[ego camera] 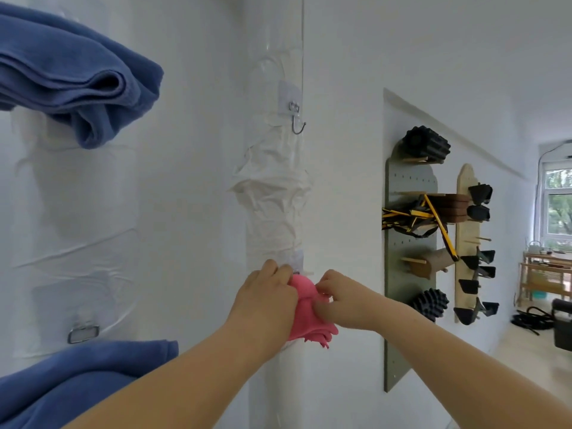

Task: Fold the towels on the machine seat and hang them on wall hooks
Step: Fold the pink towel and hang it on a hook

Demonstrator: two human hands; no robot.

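- As my left hand (266,297) and right hand (343,305) both pinch the pink towel (305,318) against the far wall (192,212), I reckon I'm hanging it.
- Next: seat it on the hook, hidden behind my fingers, then let go.

a grey pegboard (402,351) holds black foam rollers (426,147) beside a wooden board (464,181).

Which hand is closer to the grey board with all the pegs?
Right. The right hand pinches the pink towel on the side toward the grey pegboard; the left hand holds the towel's far side, farther from the board.
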